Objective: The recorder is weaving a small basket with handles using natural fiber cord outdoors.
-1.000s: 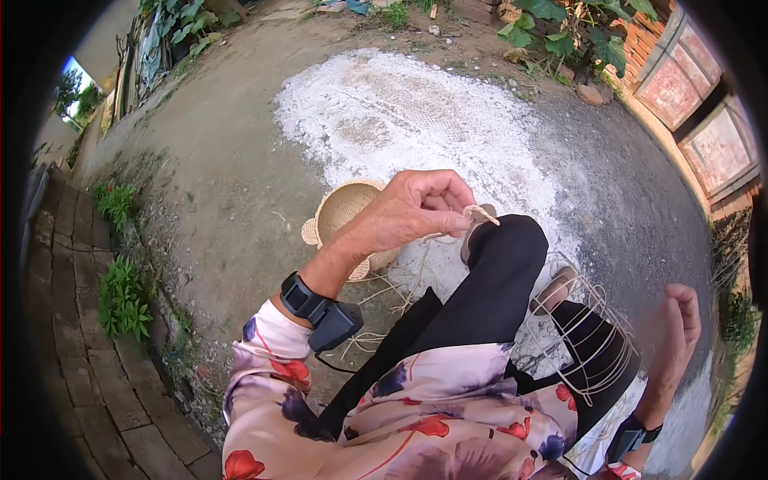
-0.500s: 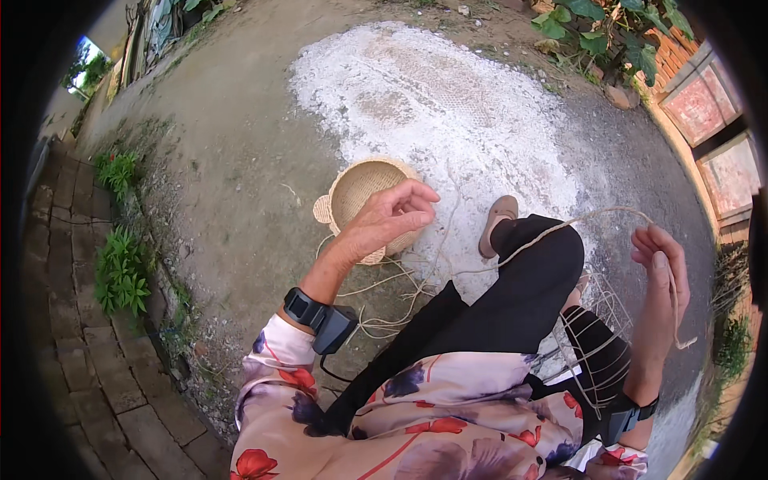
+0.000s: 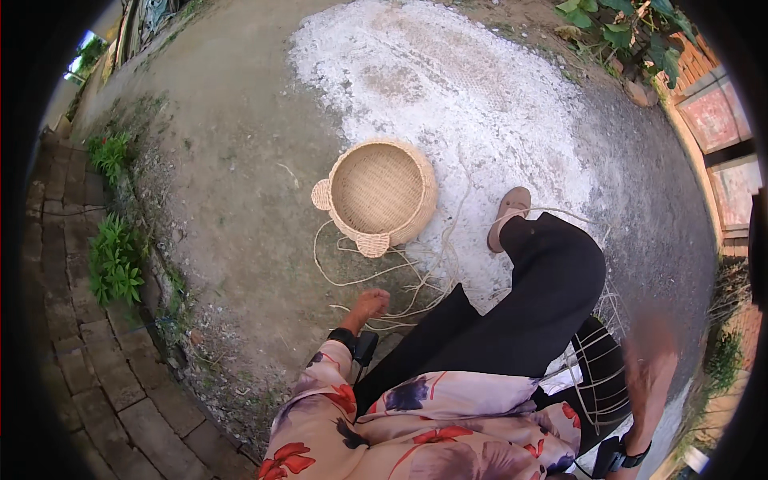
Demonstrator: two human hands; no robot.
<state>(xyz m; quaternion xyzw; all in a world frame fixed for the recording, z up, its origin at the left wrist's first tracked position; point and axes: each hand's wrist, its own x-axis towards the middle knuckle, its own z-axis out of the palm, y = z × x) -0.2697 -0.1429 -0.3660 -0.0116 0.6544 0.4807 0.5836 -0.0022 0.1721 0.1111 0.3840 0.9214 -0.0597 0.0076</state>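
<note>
A round woven basket point(image 3: 340, 164) with two small ear-shaped tabs on its rim stands on the ground in front of me. My left hand point(image 3: 372, 305) is low, nearer to me than the basket, with its fingers curled closed. Loose pale cord point(image 3: 416, 300) lies around and beside it; whether the fingers hold a strand is hidden. At the right, my right hand point(image 3: 654, 340) is smeared by motion, so its fingers do not show. It is beside my right leg, near an openwork frame of thin pale rods point(image 3: 596, 376). Another cord length point(image 3: 560, 212) runs across my knee toward the right.
White powdery material point(image 3: 496, 104) covers the ground ahead. My shoe point(image 3: 512, 204) rests on it, right of the basket. Brick paving point(image 3: 104, 368) and green plants point(image 3: 116, 264) line the left; leafy plants point(image 3: 620, 32) and a wall with reddish panels point(image 3: 712, 120) stand right.
My left hand has pulled back from over the basket toward me, and its fingers have closed. The right hand has dropped lower and blurred. The cord across my knee has sunk.
</note>
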